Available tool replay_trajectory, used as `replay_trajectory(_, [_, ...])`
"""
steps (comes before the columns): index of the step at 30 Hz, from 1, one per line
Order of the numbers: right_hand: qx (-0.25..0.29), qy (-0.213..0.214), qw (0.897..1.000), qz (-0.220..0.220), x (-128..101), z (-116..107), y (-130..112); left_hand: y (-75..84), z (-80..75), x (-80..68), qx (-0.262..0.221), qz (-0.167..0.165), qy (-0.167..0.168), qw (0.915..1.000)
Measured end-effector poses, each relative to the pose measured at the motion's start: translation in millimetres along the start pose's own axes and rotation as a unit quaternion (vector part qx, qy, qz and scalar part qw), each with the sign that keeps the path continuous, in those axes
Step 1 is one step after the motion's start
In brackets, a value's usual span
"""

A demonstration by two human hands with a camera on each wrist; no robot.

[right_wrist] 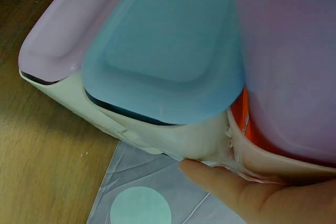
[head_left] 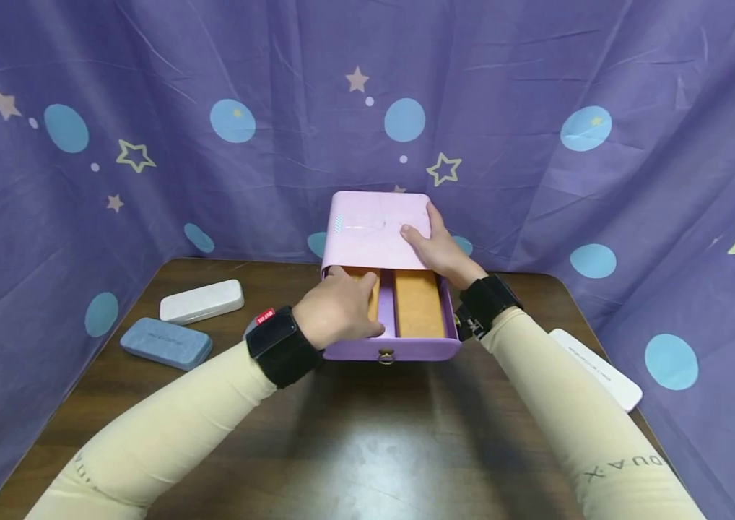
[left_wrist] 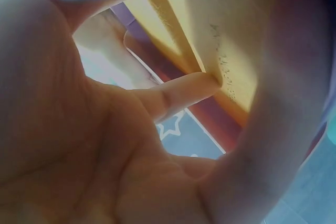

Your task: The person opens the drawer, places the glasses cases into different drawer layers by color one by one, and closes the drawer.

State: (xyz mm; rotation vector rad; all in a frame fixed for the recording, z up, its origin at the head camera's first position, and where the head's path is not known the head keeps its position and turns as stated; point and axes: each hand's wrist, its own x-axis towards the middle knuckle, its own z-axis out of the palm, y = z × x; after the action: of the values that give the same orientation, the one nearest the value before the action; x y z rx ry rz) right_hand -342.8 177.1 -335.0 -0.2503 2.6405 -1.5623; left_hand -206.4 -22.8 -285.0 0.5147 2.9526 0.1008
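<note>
A pink box [head_left: 374,224] stands at the back of a dark wooden table [head_left: 367,433], its drawer [head_left: 406,348] pulled out toward me. Two orange cases lie side by side in the drawer. My left hand [head_left: 341,307] reaches into the left half, and its fingers curl over the left orange case [head_left: 372,289]. In the left wrist view a finger [left_wrist: 178,93] touches that case's yellow-orange edge [left_wrist: 226,24]. The right orange case [head_left: 418,303] lies untouched. My right hand [head_left: 435,245] rests on the box's top at its right edge, fingers straight and thumb spread.
A white case [head_left: 201,300] and a blue-grey case [head_left: 166,343] lie on the table at the left. Another white case [head_left: 598,368] lies at the right edge. Purple star-patterned cloth [head_left: 536,144] walls the table on three sides. A ring pull [head_left: 385,355] hangs on the drawer front.
</note>
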Motion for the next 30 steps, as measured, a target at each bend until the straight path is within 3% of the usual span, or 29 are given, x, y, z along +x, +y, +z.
replay_trajectory(10, [-0.004,0.002,1.0,0.001,-1.3,-0.2,0.9,-0.4,2.1,0.4,0.004,0.002,-0.002,1.0])
replay_trajectory(18, [-0.008,0.002,1.0,-0.007,-1.0,0.9,-0.7,-8.6,-0.8,-11.7,-0.044,0.03,0.014,0.9985])
replay_trajectory(24, [0.0,0.0,1.0,-0.005,-0.7,1.3,-0.9,-15.1,-6.2,-22.6,-0.041,0.063,0.072,0.9946])
replay_trajectory(30, [0.006,-0.004,1.0,-0.001,-1.1,0.1,0.5,-21.6,-4.4,-29.0,-0.061,0.126,0.15,0.9787])
